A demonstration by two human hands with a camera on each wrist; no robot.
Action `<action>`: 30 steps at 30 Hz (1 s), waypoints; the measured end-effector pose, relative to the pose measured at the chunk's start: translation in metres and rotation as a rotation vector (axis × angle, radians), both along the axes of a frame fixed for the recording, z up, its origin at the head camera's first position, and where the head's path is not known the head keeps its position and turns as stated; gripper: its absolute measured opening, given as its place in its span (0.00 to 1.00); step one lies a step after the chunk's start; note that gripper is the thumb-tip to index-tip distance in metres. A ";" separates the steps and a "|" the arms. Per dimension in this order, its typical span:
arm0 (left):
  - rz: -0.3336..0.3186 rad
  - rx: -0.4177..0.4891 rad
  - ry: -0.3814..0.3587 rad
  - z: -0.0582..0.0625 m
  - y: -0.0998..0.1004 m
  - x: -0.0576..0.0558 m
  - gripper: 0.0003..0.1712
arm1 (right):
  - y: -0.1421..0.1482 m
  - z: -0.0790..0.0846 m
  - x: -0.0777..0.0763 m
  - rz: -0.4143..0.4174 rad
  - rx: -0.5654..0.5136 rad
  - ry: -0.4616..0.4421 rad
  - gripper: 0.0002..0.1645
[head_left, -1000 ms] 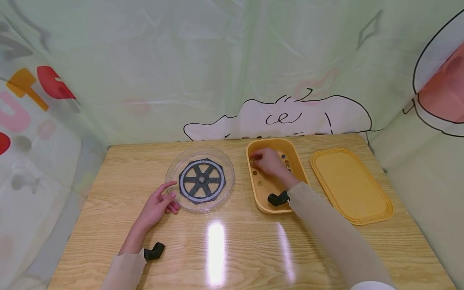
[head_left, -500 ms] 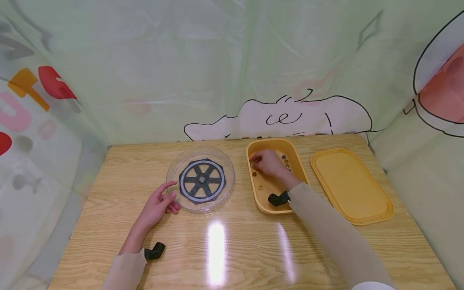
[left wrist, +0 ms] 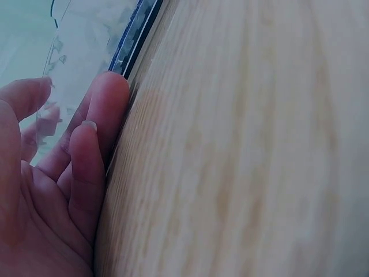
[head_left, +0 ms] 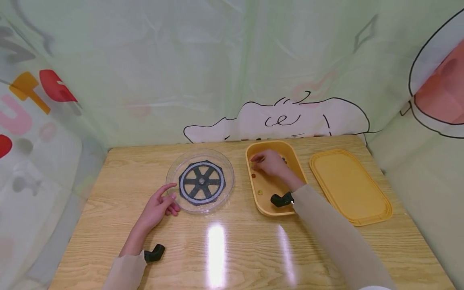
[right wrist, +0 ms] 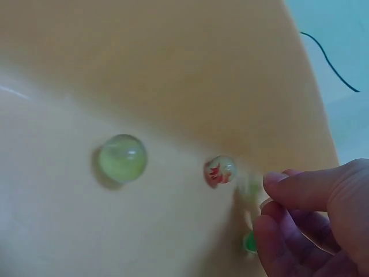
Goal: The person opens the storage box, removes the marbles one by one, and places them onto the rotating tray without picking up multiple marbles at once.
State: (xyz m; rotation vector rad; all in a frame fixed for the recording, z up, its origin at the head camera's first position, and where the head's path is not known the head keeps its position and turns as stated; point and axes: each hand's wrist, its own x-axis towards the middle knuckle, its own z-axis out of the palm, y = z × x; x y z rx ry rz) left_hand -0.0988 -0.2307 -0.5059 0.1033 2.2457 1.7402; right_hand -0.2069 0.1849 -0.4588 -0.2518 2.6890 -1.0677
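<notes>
Hanging low inside the yellow box (head_left: 270, 188) in the head view, the right hand (head_left: 272, 162) has its thumb and fingers bunched near the left wall. Just below sits a reddish marble (head_left: 253, 175), with a yellowish marble (head_left: 260, 192) nearer the person, both on the box floor! Flat on the counter (head_left: 127, 173), right of the box, lies the yellow lid (head_left: 351, 187). Over on the left, the left hand (head_left: 157, 209) is relaxed, index finger and thumb over the rim of the clear dish (head_left: 199, 154), a dark wheel shape (head_left: 201, 181) within its outline.

Across to the left wrist view: loosely bent fingers, nothing clutched, one fingertip seemingly right against the dish's edge.

And the right wrist view! Yellowish marble well apart from the fingers, reddish one closer, a green marble (right wrist: 250, 242) partly hidden beside them. A blurred greenish shape (right wrist: 249, 187) is right at the fingertips; pinched or loose, I cannot tell!
</notes>
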 end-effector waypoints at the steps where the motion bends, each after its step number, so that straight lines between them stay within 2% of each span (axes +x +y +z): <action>1: 0.001 0.000 0.000 0.000 0.000 0.000 0.26 | 0.001 0.001 0.000 -0.003 0.002 0.001 0.12; 7: -0.002 0.008 0.002 0.001 0.001 0.001 0.25 | 0.007 0.013 0.003 -0.041 -0.077 0.013 0.12; 12: -0.006 0.014 0.005 0.001 0.001 0.002 0.26 | 0.010 0.031 0.007 -0.082 -0.133 0.058 0.13; 17: -0.008 0.011 0.005 0.003 0.002 0.002 0.26 | 0.011 0.045 0.013 -0.123 -0.175 0.065 0.15; 30: -0.003 0.011 0.007 0.002 0.001 0.000 0.26 | -0.005 0.065 0.032 -0.082 -0.245 0.131 0.15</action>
